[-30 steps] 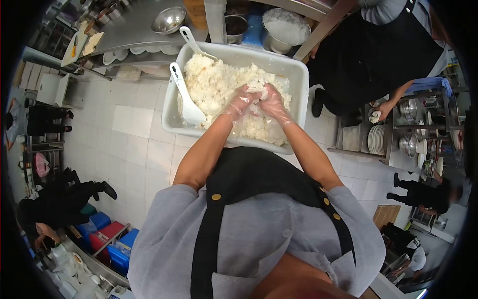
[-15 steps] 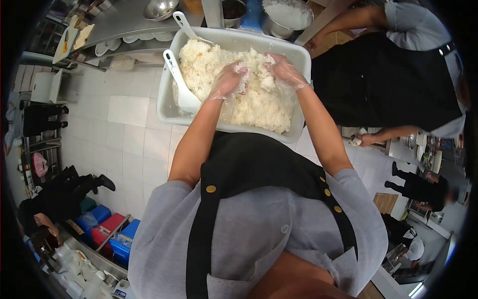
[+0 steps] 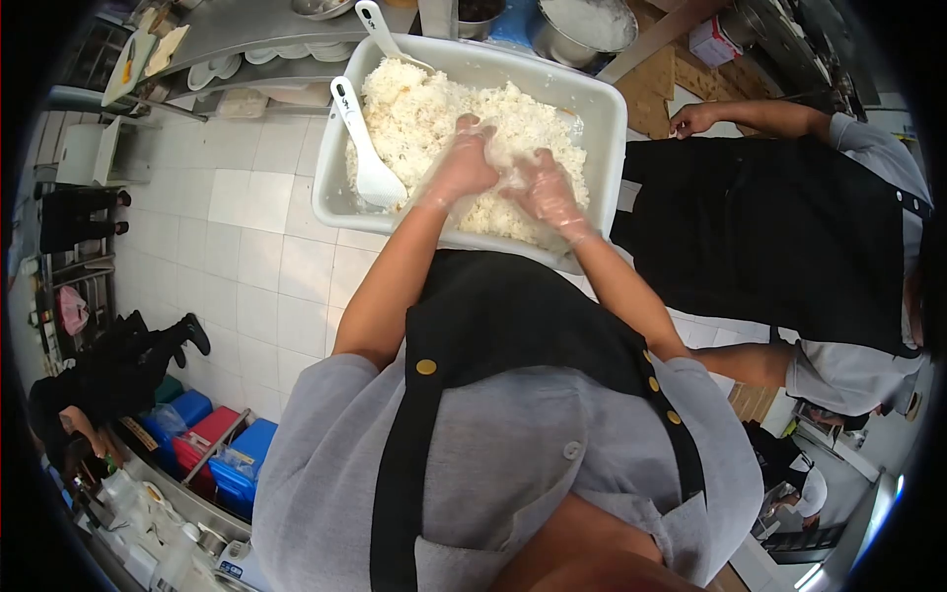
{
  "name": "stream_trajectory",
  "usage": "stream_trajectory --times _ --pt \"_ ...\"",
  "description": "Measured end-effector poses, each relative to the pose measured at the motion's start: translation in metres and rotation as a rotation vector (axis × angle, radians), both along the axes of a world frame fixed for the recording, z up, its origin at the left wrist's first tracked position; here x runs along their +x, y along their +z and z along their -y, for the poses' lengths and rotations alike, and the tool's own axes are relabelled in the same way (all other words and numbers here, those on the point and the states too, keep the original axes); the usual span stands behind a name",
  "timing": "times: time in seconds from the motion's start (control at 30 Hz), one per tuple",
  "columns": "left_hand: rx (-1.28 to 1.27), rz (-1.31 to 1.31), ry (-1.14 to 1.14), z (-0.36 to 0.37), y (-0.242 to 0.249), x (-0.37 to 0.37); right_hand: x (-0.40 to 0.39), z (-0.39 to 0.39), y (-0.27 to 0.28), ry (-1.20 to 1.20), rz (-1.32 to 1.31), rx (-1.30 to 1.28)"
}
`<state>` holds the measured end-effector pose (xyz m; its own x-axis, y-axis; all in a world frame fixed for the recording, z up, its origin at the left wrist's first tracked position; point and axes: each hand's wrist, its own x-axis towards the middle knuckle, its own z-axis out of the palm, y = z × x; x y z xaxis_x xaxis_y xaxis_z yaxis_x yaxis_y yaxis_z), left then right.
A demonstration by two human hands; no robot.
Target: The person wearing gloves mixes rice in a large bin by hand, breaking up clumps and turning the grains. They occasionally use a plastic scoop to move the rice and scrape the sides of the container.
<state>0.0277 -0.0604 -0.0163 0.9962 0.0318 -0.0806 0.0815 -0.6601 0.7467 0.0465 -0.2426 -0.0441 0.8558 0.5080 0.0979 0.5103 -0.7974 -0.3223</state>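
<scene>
A white rectangular tub (image 3: 326,187) of cooked white rice (image 3: 414,109) is in front of me. My left hand (image 3: 464,166), in a clear plastic glove, rests on the middle of the rice with its fingers stretched out. Close beside it, my right hand (image 3: 548,189) is gloved the same way, its spread fingers pressing at the rice; some fingertips are buried. One white rice paddle (image 3: 377,180) lies at the tub's left side, its handle over the rim. Another white paddle (image 3: 375,28) leans at the back left corner, its blade in the rice.
A co-worker in a black apron (image 3: 760,232) stands close on the right. Behind the tub are a metal pot (image 3: 587,49) with white contents and a steel counter (image 3: 237,44). Blue and red bins (image 3: 207,444) stand at lower left, near another person (image 3: 99,375).
Both hands have come down and closer together; the rice clumps they held up are no longer raised. The co-worker at right has shifted, with one arm now lower near my right elbow.
</scene>
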Motion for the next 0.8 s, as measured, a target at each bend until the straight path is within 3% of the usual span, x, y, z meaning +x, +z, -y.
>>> stream_trajectory --times 0.13,0.2,0.33,0.43,0.5,0.57,0.67,0.73,0.77,0.8 --pt "-0.026 -0.013 0.026 -0.007 0.005 -0.012 0.024 0.011 -0.01 -0.048 -0.339 0.225" --pt "-0.206 -0.082 0.036 -0.012 0.008 -0.016 0.042 0.015 -0.004 -0.051 -0.357 0.271" --pt "-0.864 -0.288 0.025 -0.024 0.026 -0.031 0.047 0.02 0.036 -0.108 -0.837 0.556" --pt "-0.991 -0.261 -0.053 -0.034 0.034 -0.039 0.05 0.009 0.086 0.023 -0.567 0.081" --pt "-0.882 -0.251 -0.101 -0.041 0.05 -0.049 0.059 0.013 0.083 -0.017 -0.529 0.119" --pt "-0.809 -0.262 -0.07 -0.041 0.057 -0.052 0.069 0.012 0.088 -0.012 -0.531 0.186" --pt "-1.163 -0.236 0.072 -0.032 0.035 -0.046 0.064 0.006 0.098 0.084 -0.607 0.377" --pt "-1.324 -0.217 0.031 -0.013 0.041 -0.029 0.06 -0.012 0.101 0.187 -0.63 0.584" --pt "-1.412 -0.209 -0.005 -0.001 0.035 -0.022 0.048 -0.024 0.103 0.263 -0.492 0.647" --pt "-1.502 -0.207 -0.037 0.008 0.032 -0.017 0.041 -0.039 0.077 0.28 -0.714 0.833"
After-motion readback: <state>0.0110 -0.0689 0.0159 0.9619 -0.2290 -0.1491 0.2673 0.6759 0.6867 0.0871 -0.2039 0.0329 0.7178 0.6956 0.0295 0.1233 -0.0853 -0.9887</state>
